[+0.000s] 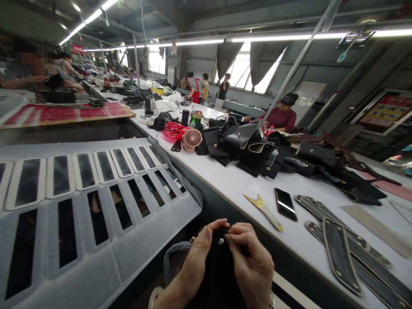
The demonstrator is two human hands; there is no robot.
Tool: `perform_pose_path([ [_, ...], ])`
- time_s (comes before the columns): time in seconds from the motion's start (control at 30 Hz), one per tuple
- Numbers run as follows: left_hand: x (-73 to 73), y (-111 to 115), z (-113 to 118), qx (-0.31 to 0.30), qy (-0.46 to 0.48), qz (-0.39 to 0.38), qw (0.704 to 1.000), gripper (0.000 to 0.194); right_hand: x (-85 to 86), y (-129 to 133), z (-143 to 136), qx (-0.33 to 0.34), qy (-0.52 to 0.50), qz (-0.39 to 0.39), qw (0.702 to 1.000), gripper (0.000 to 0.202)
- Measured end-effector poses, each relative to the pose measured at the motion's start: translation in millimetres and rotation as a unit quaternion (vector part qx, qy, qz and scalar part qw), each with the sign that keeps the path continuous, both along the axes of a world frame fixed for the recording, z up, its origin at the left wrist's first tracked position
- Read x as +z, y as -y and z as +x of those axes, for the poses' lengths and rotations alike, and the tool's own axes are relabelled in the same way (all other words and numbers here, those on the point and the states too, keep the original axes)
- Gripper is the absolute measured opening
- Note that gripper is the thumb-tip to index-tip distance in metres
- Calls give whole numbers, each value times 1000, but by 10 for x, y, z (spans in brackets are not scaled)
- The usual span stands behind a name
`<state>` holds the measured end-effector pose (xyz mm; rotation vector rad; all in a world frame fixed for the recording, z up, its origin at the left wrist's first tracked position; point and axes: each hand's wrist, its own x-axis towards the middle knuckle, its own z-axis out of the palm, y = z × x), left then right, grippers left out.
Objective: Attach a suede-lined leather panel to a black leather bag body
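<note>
White factory surface edge; our left hand and right hand pinch soft black leather piece, probably limp, gripped at top rim.

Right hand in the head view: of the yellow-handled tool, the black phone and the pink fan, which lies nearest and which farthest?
From the right hand:
1. Yellow-handled tool, just above it near the table edge.
2. Black phone, slightly farther right on the table.
3. Pink fan, far up the table, leftward.

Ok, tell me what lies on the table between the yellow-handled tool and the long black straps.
Head view: a black phone lies flat between the yellow-handled tool and the long black straps, touching neither.
</note>
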<state>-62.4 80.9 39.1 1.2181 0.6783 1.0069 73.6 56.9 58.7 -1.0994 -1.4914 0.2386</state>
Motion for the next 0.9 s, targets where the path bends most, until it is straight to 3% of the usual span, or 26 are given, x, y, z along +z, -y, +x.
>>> perform_pose_path([
  [0.2,15,-11,12,-3,-20,12,1000,41,-46,-50,-10,4,-47,-68,997,18],
  [0.33,62,8,-10,4,-47,13,999,36,-104,-28,-5,-48,-97,-142,984,11],
  [0.5,72,39,-61,14,-57,15,998,37,-183,106,5,-95,-139,-251,953,40],
  [0.7,27,50,-26,58,-100,47,992,41,-225,101,-84,-62,-159,-254,952,35],
  [0.8,65,-30,-71,69,-158,65,983,45,-377,218,-98,-50,-176,-251,950,42],
  [0.9,117,-156,-205,74,-201,28,976,44,-569,491,-80,-49,-138,-202,968,53],
])
